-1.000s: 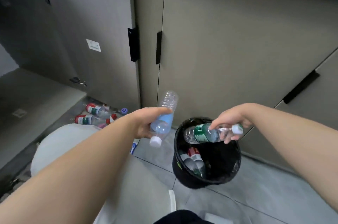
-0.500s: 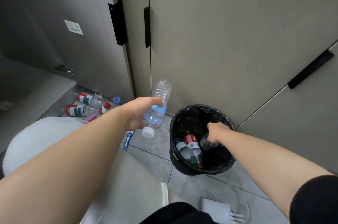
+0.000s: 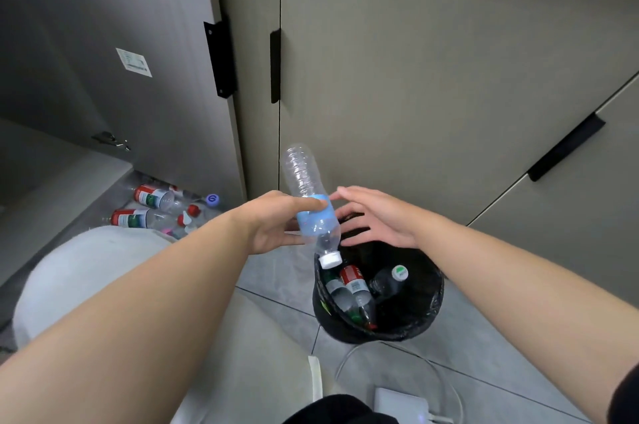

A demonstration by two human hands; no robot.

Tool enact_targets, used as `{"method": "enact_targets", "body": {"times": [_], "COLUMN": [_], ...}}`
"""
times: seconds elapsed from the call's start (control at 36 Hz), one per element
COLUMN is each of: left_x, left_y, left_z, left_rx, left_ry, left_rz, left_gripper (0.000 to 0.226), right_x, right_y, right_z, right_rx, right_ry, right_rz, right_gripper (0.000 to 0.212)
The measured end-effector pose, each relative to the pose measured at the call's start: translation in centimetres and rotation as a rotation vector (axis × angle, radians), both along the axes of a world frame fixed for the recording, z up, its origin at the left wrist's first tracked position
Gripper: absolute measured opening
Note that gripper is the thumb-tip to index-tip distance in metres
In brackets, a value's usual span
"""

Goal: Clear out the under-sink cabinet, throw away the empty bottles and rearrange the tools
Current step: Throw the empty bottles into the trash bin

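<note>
My left hand (image 3: 276,223) grips a clear empty bottle with a blue label (image 3: 309,202), held cap down over the near rim of the black-lined trash bin (image 3: 428,313). My right hand (image 3: 377,216) hovers just right of that bottle with fingers spread, holding nothing. Inside the bin lie a green-capped bottle (image 3: 390,280) and red-labelled bottles (image 3: 351,285). Several more red-labelled bottles (image 3: 152,197) lie on the floor of the open cabinet at the left.
The open cabinet door (image 3: 138,43) stands at the left, with shut cabinet doors (image 3: 415,77) behind the bin. My knee in light trousers (image 3: 86,264) is at the lower left. A white charger and cable (image 3: 401,403) lie on the tiled floor in front of the bin.
My right hand let go of the green-labelled bottle in the bin and rose, open, beside the blue-labelled bottle. My left hand carried that bottle right, over the bin's rim.
</note>
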State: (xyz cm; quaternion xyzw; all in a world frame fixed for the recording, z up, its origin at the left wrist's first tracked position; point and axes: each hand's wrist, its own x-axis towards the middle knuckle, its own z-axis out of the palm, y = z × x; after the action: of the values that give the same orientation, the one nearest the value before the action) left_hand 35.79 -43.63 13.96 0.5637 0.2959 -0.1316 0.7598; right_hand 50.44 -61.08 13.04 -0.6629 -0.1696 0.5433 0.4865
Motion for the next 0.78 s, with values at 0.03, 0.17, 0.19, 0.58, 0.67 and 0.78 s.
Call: {"method": "enact_targets", "body": {"times": [0.03,0.17,0.19,0.58,0.67,0.78], "left_x": [0.0,-0.4,-0.6,-1.1,-1.3,-1.4], "left_y": [0.0,0.2,0.2,0.4,0.4,0.4], "left_z": [0.2,0.7,0.8,0.2,0.2,0.2], "left_rx": [-0.004,0.038,0.085,0.346,0.357,0.367], "left_ry": [-0.017,-0.085,-0.079,0.084,0.095,0.113], "left_rz": [-0.002,0.025,0.014,0.185,0.184,0.165], "left_gripper": [0.042,0.041,0.041,0.026,0.024,0.023], "right_x": [-0.4,-2.3,-2.4,5.8,6.1,5.2], "right_y": [0.4,2.0,2.1,-3.9,-4.0,-3.2], "right_z": [0.7,1.3,1.3,4.1,2.6,-0.1], "right_rx": [0.030,0.026,0.022,-0.606,-0.795,-0.921], "right_ry": [0.041,-0.050,-0.049,-0.344,-0.547,-0.912], "right_rz": [0.049,0.193,0.181,0.294,0.384,0.526], "right_gripper": [0.053,0.061,0.062,0.031,0.036,0.056]}}
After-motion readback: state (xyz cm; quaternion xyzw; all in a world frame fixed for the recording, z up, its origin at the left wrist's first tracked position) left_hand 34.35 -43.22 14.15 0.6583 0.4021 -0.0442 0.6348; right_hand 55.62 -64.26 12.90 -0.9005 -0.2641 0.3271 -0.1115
